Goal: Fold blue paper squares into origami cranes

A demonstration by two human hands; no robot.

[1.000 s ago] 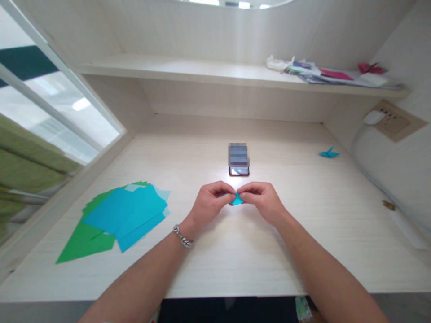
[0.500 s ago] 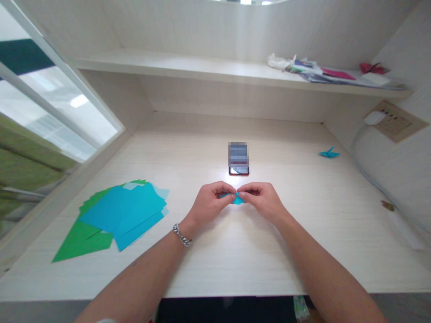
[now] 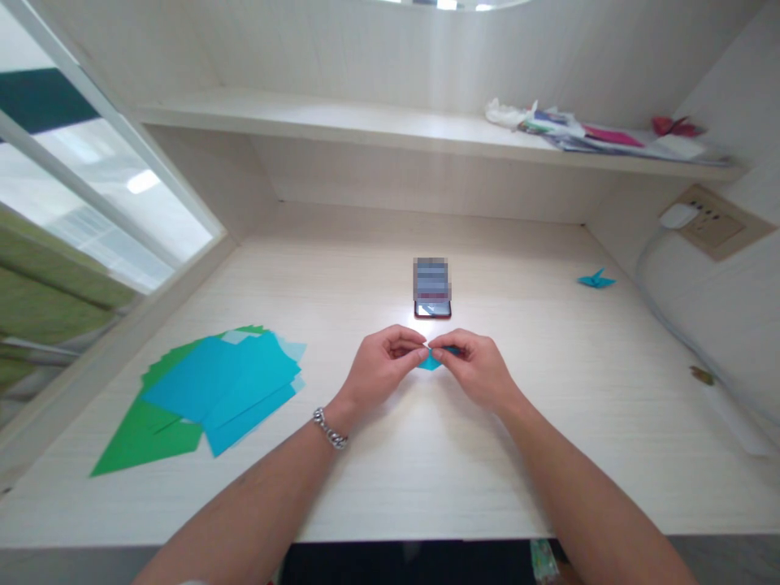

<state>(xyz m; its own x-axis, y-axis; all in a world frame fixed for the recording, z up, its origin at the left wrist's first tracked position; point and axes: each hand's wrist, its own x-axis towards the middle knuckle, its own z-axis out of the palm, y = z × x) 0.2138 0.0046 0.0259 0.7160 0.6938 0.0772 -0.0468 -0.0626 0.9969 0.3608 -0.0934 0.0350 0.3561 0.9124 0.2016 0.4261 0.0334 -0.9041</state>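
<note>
A small folded piece of blue paper [image 3: 431, 361] is pinched between both my hands, just above the desk's middle. My left hand [image 3: 381, 370], with a silver bracelet on its wrist, has its fingers closed on the piece's left side. My right hand [image 3: 476, 367] pinches the right side, thumb and forefinger pressed together. Most of the paper is hidden by my fingers.
A phone [image 3: 432, 288] lies on the desk [image 3: 390, 479] just beyond my hands. A fanned stack of blue and green paper sheets [image 3: 210, 392] lies at the left. A finished blue paper crane [image 3: 595, 280] sits far right. Papers clutter the shelf [image 3: 600, 138]; a wall socket [image 3: 707, 221] is at right.
My fingertips have shifted slightly on the folded blue paper, and a bit more of it shows by my right fingers. The hands stay in the same spot.
</note>
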